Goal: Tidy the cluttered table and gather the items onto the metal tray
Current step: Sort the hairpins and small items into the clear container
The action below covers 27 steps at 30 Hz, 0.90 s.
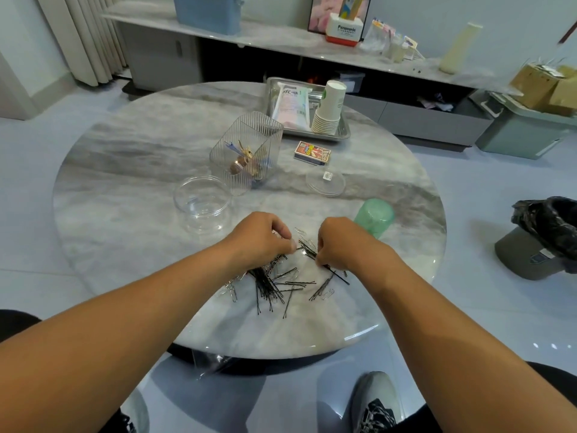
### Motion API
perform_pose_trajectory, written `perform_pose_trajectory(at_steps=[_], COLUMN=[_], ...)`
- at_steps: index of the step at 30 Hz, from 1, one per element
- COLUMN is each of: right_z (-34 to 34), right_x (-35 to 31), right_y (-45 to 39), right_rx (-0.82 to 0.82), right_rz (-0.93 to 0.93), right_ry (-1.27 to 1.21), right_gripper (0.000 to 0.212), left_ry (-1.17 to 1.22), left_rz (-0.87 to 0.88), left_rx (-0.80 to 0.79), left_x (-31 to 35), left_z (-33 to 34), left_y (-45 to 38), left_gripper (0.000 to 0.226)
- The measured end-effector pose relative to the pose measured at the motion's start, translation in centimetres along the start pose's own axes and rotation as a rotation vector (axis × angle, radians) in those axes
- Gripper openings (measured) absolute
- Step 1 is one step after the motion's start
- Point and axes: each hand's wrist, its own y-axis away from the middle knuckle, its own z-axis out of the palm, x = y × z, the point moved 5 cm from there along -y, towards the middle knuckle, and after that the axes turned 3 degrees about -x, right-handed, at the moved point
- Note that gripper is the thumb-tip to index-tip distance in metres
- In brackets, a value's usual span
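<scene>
My left hand and right hand both have curled fingers in a grip on black hairpins from the heap, mixed with paper clips, at the worktop's near edge. The metal tray sits at the far side, holding paper cups and a packet.

Black hairpins on grey-veined marble table, green cup, silver tray
</scene>
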Motion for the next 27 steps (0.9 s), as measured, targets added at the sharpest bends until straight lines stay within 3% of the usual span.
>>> perform_pose_trajectory(at_steps=[1,4,10,16,27], right_z=[-0.1,-0.2,0.0,0.1,0.3], right_x=[-0.2,-0.6,-1.1,-0.5,-0.4], right_y=[-0.1,-0.3,-0.5,-0.4,0.1], right_rx=[0.001,0.021,0.029,0.030,0.044], right_rz=[-0.010,-0.034,-0.076,-0.074,-0.063], right_ry=[0.029,0.082,0.148,0.135,0.096], right_gripper=[0.006,0.025,0.030,0.035,0.027], left_ry=[-0.135,-0.486,-0.728,-0.810,-0.826], left_rz=[0.019,0.072,0.069,0.096,0.113], left_rx=[0.002,0.041,0.082,-0.003,-0.017], left_x=[-0.1,0.1,1.0,1.1,1.0], left_z=[0.1,1.1,1.2,1.0,1.1], left_y=[0.0,0.1,-0.6,-1.2,-1.2], left_gripper=[0.025,0.029,0.022,0.019,0.017])
